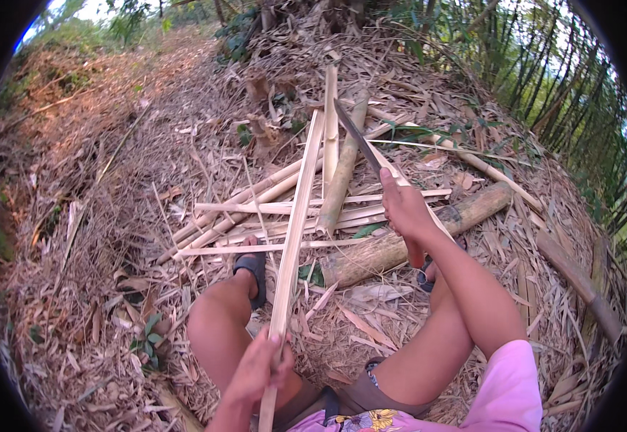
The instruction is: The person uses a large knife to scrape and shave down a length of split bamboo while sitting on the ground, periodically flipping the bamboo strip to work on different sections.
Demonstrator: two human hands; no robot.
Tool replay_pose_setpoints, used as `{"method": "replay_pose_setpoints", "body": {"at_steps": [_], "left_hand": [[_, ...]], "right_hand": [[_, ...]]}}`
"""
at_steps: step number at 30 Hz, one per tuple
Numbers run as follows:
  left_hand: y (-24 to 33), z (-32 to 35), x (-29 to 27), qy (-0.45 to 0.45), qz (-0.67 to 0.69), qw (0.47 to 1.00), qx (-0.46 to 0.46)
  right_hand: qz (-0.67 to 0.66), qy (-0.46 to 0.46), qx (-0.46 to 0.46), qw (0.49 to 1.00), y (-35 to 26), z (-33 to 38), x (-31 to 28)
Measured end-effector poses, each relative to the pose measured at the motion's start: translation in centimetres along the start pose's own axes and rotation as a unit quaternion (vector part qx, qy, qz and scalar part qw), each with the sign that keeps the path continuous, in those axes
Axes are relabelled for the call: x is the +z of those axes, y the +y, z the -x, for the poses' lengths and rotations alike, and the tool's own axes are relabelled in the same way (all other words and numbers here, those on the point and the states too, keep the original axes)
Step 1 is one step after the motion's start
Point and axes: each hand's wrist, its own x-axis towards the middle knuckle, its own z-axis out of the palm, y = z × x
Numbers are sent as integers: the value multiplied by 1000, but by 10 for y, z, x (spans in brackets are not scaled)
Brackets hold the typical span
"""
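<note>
My left hand [261, 366] is closed around the lower end of a long pale split bamboo strip [298, 223]. The strip slants up and away from between my knees, its far end above the pile. In my right hand [404, 207] is a machete [361, 141], gripped by its reddish-brown handle. Its dark blade points up and to the left, toward the far end of the strip but apart from it. Beneath lie several split bamboo pieces [256, 250], a narrow bamboo pole [344, 169] and a thick bamboo log [382, 259].
My sandalled feet stand either side of the pile, the left sandal [256, 277] close to its strips. Cut stumps [264, 133] rise beyond it. A longer bamboo pole [482, 167] lies at the right. Dry leaves [133, 237] cover the sloping ground, with standing bamboo [565, 79] at far right.
</note>
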Motion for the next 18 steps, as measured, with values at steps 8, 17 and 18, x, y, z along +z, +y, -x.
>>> {"method": "replay_pose_setpoints", "body": {"at_steps": [8, 17, 18], "left_hand": [[43, -47, 13, -35, 45, 997, 60], [42, -51, 20, -114, 107, 982, 110], [42, -51, 23, -107, 93, 983, 115]], "right_hand": [[89, -70, -194, 974, -41, 56, 4], [137, -158, -231, 950, -70, 107, 30], [99, -178, -200, 958, -71, 108, 30]]}}
